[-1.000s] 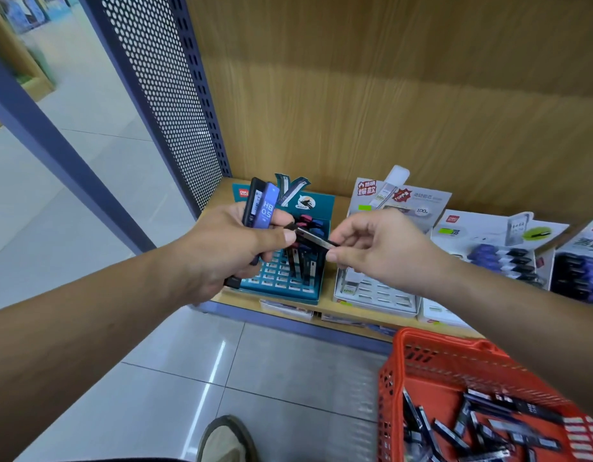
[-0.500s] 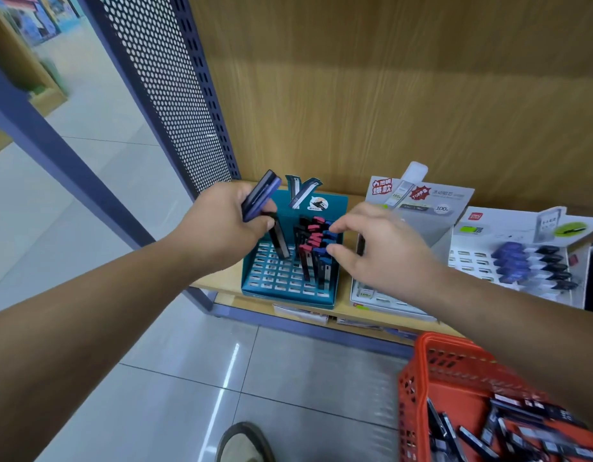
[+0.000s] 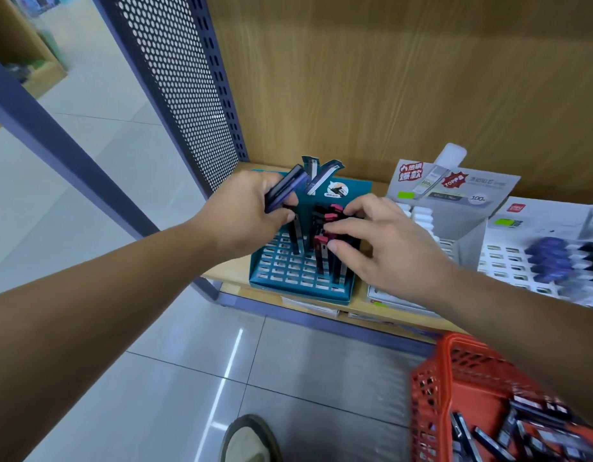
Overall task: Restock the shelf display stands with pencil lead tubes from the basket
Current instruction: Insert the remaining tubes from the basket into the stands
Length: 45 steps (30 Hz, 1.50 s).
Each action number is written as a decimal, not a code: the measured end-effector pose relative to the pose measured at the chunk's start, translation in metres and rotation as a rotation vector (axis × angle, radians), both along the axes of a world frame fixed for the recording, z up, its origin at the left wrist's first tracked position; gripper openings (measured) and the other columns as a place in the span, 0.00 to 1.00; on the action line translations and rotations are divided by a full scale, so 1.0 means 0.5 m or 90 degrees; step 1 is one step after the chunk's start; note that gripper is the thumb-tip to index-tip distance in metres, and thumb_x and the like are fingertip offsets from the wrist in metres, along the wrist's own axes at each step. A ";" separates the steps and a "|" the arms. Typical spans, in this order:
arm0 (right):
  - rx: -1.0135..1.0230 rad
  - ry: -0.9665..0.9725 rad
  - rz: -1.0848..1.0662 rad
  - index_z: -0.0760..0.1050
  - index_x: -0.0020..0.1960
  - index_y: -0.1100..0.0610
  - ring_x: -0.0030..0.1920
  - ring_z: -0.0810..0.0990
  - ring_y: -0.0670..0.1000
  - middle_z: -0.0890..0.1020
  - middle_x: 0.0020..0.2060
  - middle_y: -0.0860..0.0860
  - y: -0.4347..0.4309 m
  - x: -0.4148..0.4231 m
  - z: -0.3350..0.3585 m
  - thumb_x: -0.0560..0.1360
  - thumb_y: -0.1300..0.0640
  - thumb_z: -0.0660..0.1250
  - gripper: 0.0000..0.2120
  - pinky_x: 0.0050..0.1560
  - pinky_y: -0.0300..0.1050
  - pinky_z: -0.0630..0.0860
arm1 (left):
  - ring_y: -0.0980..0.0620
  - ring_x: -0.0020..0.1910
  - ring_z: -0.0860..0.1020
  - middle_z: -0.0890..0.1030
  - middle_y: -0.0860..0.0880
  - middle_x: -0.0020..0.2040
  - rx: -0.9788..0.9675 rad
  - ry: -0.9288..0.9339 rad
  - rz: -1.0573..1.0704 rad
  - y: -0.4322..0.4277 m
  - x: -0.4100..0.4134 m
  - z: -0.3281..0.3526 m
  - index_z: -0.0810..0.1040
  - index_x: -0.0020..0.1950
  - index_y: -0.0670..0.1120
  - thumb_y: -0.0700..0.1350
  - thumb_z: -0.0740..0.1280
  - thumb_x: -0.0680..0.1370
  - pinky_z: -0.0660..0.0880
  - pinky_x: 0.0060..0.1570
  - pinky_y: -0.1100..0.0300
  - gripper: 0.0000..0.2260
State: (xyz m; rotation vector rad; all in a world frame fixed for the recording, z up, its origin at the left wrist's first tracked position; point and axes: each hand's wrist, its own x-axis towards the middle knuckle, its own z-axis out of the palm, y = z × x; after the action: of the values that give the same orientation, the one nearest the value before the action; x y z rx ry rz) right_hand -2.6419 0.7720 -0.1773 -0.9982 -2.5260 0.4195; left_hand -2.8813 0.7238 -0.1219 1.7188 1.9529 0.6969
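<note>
1. the shelf (image 3: 228,278) runs under both hands and carries a row of stands.
2. the red basket (image 3: 431,395) sits below the right wrist, well apart from the fingers. many loose tubes (image 3: 521,425) lie in it, so most of the restocking seems left to do.
3. the teal stand (image 3: 298,281) sits straight under both sets of fingers. only a small cluster of tubes stands in it by the right fingertips, and the slots nearer the person show empty.
4. two white stands (image 3: 501,261) sit beyond the right little finger, with many slots open too.
5. the left hand (image 3: 241,215) has its fingers curled round a bundle of tubes (image 3: 285,191), which pokes up past the knuckles as stock waiting to go in.
6. the right hand (image 3: 388,248) has its thumb and forefinger closing on the top of a red-capped tube (image 3: 320,255), with the other fingers spread loosely.
7. that tube stands upright in a slot at the thumb tip; it looks seated, or nearly so.
8. a dark tube (image 3: 295,238) hangs just under the left thumb; whether it is held or slotted, i cannot tell.
</note>
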 end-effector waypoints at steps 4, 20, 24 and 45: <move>0.002 0.011 0.002 0.83 0.63 0.46 0.57 0.75 0.53 0.76 0.56 0.47 0.004 0.000 -0.005 0.80 0.38 0.61 0.21 0.54 0.57 0.78 | 0.60 0.38 0.80 0.83 0.54 0.41 0.001 -0.039 0.014 -0.012 -0.011 -0.009 0.82 0.49 0.53 0.44 0.75 0.77 0.77 0.41 0.66 0.04; 0.005 0.033 -0.011 0.82 0.65 0.52 0.60 0.78 0.53 0.78 0.59 0.48 0.001 0.014 -0.006 0.79 0.39 0.62 0.23 0.56 0.58 0.80 | 0.54 0.40 0.80 0.82 0.54 0.40 -0.030 0.011 -0.048 -0.019 0.002 -0.031 0.82 0.49 0.53 0.45 0.74 0.78 0.81 0.46 0.52 0.04; -0.013 0.035 -0.011 0.82 0.65 0.51 0.60 0.78 0.52 0.77 0.59 0.47 0.002 0.016 -0.002 0.79 0.37 0.61 0.24 0.57 0.58 0.79 | 0.55 0.40 0.81 0.82 0.55 0.39 -0.003 0.034 -0.051 -0.015 0.010 -0.032 0.82 0.49 0.53 0.45 0.74 0.77 0.81 0.45 0.51 0.04; -0.052 0.016 -0.011 0.83 0.63 0.50 0.60 0.77 0.50 0.78 0.58 0.46 0.002 0.016 0.010 0.77 0.40 0.70 0.20 0.59 0.55 0.78 | 0.57 0.39 0.80 0.84 0.54 0.38 0.056 0.064 -0.122 0.007 0.053 -0.031 0.84 0.47 0.52 0.43 0.75 0.76 0.77 0.42 0.56 0.04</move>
State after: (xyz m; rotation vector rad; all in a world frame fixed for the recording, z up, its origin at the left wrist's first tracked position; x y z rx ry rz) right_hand -2.6339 0.7732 -0.1721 -1.0380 -2.4940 0.5311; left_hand -2.8549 0.7274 -0.1373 1.9988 1.8150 0.6468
